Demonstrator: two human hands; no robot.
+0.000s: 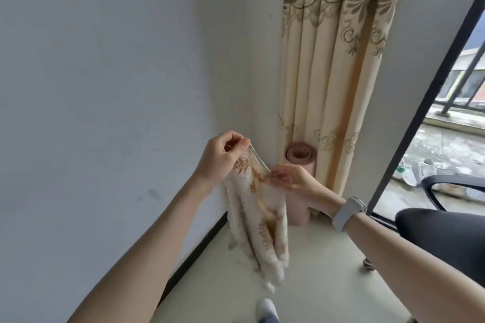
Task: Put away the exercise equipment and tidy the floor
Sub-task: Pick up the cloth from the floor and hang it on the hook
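Between our raised hands, left hand (223, 155) and right hand (286, 178) each pinch a top corner of a fluffy towel (258, 228), hanging lengthwise toward the floor (328, 270); the rolled mat (301, 165) stands just beyond, against the curtain (333, 73).

We are logging a cream, brown-stained towel (258, 220) hanging in folds above the floor, and a pink rolled mat (301, 162) standing upright in the corner.

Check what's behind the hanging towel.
Behind the towel, pinched by the left hand and right hand, a rolled pink mat stands upright in the corner. Its lower part is partly covered.
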